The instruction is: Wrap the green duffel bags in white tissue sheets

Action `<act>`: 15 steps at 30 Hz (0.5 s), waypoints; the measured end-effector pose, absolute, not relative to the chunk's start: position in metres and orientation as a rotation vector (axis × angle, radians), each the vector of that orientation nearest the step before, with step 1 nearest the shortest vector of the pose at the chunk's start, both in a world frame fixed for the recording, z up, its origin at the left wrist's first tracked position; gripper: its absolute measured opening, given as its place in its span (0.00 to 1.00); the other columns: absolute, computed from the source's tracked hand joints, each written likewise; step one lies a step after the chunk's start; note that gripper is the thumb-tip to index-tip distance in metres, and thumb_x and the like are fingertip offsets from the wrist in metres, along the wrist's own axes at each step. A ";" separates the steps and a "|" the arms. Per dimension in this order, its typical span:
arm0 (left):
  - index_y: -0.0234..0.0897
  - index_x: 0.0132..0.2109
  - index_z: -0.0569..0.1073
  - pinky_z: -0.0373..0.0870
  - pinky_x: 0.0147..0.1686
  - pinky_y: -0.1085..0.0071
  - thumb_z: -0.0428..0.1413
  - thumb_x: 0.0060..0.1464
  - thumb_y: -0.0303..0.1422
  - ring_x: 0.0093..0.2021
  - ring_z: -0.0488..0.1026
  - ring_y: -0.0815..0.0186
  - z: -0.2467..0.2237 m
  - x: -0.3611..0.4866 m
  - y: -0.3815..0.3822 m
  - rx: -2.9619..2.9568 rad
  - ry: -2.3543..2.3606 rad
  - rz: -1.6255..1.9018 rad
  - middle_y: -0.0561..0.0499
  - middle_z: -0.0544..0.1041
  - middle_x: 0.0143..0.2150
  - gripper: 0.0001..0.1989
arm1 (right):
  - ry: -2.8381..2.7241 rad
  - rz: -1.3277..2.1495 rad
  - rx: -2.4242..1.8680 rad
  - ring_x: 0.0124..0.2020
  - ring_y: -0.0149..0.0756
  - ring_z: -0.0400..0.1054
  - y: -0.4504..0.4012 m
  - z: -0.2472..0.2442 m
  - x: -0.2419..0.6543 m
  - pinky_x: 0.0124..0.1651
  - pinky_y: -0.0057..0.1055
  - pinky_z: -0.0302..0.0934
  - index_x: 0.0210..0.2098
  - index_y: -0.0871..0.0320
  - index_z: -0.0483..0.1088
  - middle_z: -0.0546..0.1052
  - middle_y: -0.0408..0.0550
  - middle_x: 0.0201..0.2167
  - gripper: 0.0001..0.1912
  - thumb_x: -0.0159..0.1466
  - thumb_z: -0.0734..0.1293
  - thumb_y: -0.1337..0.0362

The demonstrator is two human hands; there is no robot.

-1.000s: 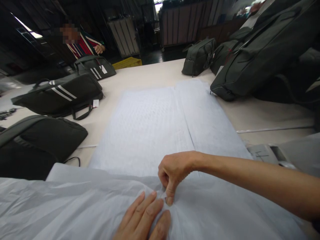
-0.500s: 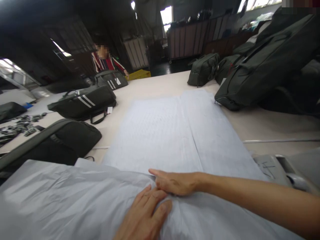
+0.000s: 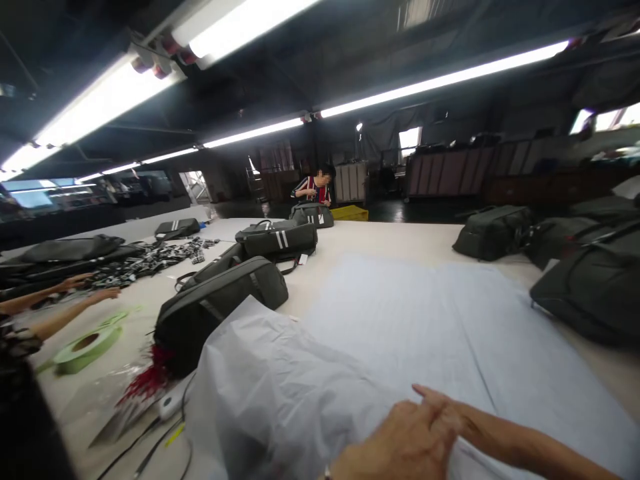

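Whitish translucent plastic bags lie spread flat on the table, and the bunched-up near part of the plastic bag (image 3: 295, 387) rises in folds at lower centre. My left hand (image 3: 395, 443) is closed on this plastic, its back towards me and its fingers partly hidden and blurred. Just beyond it, partly covered by it, my right hand (image 3: 443, 410) comes in from the right. One digit of the right hand points out to the left; its other fingers are curled at the plastic edge. The two hands touch or overlap.
Dark green duffel bags (image 3: 225, 300) stand left of the plastic, and another duffel bag (image 3: 493, 232) stands on the right. A green tape roll (image 3: 87, 350), red tassels (image 3: 145, 380) and cables lie at left. A co-worker's hands (image 3: 103, 293) reach over black-and-white straps (image 3: 135, 263). Another person stands behind the table.
My view has swung left and up, bringing ceiling lights and the left table side in. My left hand, earlier lying flat on the plastic, has moved up against my right hand and closed.
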State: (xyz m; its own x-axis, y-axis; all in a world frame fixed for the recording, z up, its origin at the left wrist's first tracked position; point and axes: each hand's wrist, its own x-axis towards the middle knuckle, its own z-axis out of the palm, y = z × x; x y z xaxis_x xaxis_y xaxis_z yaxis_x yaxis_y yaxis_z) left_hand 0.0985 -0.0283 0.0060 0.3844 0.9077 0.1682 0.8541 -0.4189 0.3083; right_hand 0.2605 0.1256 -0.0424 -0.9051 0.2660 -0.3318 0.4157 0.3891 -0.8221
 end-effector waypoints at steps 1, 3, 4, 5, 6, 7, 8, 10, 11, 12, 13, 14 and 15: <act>0.41 0.66 0.52 0.62 0.62 0.60 0.53 0.59 0.50 0.64 0.62 0.58 0.024 0.086 -0.036 2.451 1.620 0.532 0.44 0.62 0.66 0.34 | 2.541 -1.465 0.699 0.69 0.46 0.46 0.129 -0.030 0.256 0.71 0.41 0.39 0.66 0.55 0.58 0.56 0.51 0.67 0.45 0.59 0.56 0.33; 0.44 0.67 0.50 0.57 0.65 0.52 0.52 0.56 0.55 0.67 0.56 0.55 0.059 0.041 -0.058 2.382 1.861 0.650 0.44 0.58 0.69 0.39 | 2.608 -1.314 0.884 0.69 0.49 0.46 0.133 0.001 0.240 0.71 0.44 0.37 0.66 0.59 0.57 0.55 0.52 0.68 0.47 0.59 0.57 0.33; 0.42 0.67 0.51 0.55 0.65 0.48 0.50 0.58 0.54 0.68 0.55 0.52 0.073 0.008 -0.072 2.301 2.079 0.690 0.41 0.58 0.69 0.37 | 2.627 -1.260 0.949 0.69 0.50 0.47 0.132 0.016 0.228 0.71 0.44 0.37 0.66 0.59 0.58 0.56 0.52 0.67 0.46 0.59 0.57 0.34; 0.38 0.67 0.53 0.54 0.65 0.47 0.48 0.61 0.50 0.68 0.53 0.51 0.083 -0.029 -0.088 2.177 2.332 0.753 0.38 0.57 0.69 0.34 | 2.643 -1.235 0.993 0.68 0.50 0.48 0.128 0.029 0.212 0.71 0.43 0.38 0.66 0.59 0.59 0.57 0.52 0.67 0.45 0.60 0.57 0.34; 0.35 0.66 0.55 0.52 0.65 0.47 0.48 0.61 0.48 0.69 0.52 0.50 0.089 -0.070 -0.105 2.010 2.576 0.827 0.35 0.57 0.68 0.33 | 2.658 -1.234 1.016 0.68 0.50 0.49 0.121 0.039 0.195 0.71 0.42 0.40 0.65 0.58 0.59 0.58 0.51 0.67 0.44 0.61 0.56 0.35; 0.31 0.65 0.55 0.51 0.66 0.47 0.50 0.59 0.49 0.69 0.51 0.48 0.091 -0.110 -0.123 1.793 2.780 0.862 0.33 0.56 0.69 0.35 | 2.676 -1.248 1.028 0.67 0.50 0.51 0.113 0.044 0.175 0.70 0.42 0.43 0.65 0.59 0.59 0.59 0.52 0.67 0.42 0.62 0.55 0.36; 0.28 0.65 0.55 0.51 0.65 0.46 0.52 0.57 0.50 0.69 0.51 0.45 0.089 -0.147 -0.139 1.516 2.932 0.860 0.30 0.56 0.68 0.38 | 2.685 -1.268 1.034 0.66 0.50 0.54 0.102 0.045 0.156 0.68 0.41 0.47 0.65 0.60 0.60 0.60 0.54 0.66 0.42 0.63 0.55 0.37; 0.25 0.65 0.54 0.57 0.61 0.44 0.53 0.53 0.52 0.64 0.60 0.40 0.078 -0.205 -0.167 1.091 2.865 0.763 0.28 0.64 0.63 0.44 | 2.670 -1.311 1.051 0.59 0.49 0.64 0.081 0.036 0.119 0.61 0.39 0.57 0.64 0.62 0.61 0.68 0.58 0.60 0.40 0.62 0.59 0.41; 0.25 0.65 0.53 0.61 0.59 0.47 0.53 0.52 0.53 0.60 0.66 0.42 0.069 -0.224 -0.177 1.007 2.703 0.785 0.30 0.70 0.58 0.44 | 2.665 -1.332 1.064 0.53 0.47 0.68 0.071 0.027 0.103 0.55 0.37 0.61 0.62 0.63 0.63 0.73 0.59 0.54 0.38 0.62 0.61 0.43; 0.27 0.65 0.53 0.66 0.56 0.52 0.52 0.51 0.53 0.56 0.71 0.45 0.060 -0.237 -0.183 0.966 2.515 0.834 0.34 0.74 0.54 0.44 | 2.664 -1.355 1.083 0.46 0.44 0.71 0.063 0.018 0.091 0.49 0.35 0.63 0.59 0.63 0.67 0.77 0.57 0.47 0.34 0.61 0.62 0.45; 0.29 0.64 0.54 0.70 0.53 0.57 0.52 0.51 0.53 0.52 0.74 0.48 0.050 -0.243 -0.186 0.958 2.330 0.903 0.37 0.77 0.50 0.42 | 2.670 -1.387 1.109 0.40 0.41 0.72 0.056 0.010 0.081 0.42 0.33 0.64 0.54 0.61 0.70 0.78 0.53 0.40 0.30 0.61 0.63 0.47; 0.30 0.62 0.56 0.72 0.49 0.62 0.52 0.51 0.52 0.49 0.76 0.51 0.041 -0.245 -0.186 0.957 2.182 0.979 0.40 0.79 0.47 0.40 | 2.683 -1.424 1.130 0.34 0.37 0.70 0.052 0.003 0.074 0.37 0.31 0.62 0.49 0.60 0.73 0.78 0.49 0.34 0.25 0.60 0.64 0.49; 0.32 0.61 0.57 0.73 0.46 0.65 0.52 0.51 0.51 0.46 0.77 0.54 0.032 -0.245 -0.184 0.948 2.085 1.046 0.42 0.80 0.44 0.37 | 2.696 -1.466 1.149 0.31 0.34 0.68 0.049 -0.002 0.069 0.34 0.29 0.59 0.43 0.60 0.75 0.77 0.46 0.30 0.20 0.60 0.65 0.51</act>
State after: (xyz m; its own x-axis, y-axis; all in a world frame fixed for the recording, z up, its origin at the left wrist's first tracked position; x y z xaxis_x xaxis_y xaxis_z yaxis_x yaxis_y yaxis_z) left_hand -0.2451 -0.1840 0.0320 -0.5551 0.8074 -0.1998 0.3225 0.4303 0.8431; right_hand 0.0693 0.0486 -0.0024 -0.7459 0.6348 -0.2016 0.5142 0.3564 -0.7801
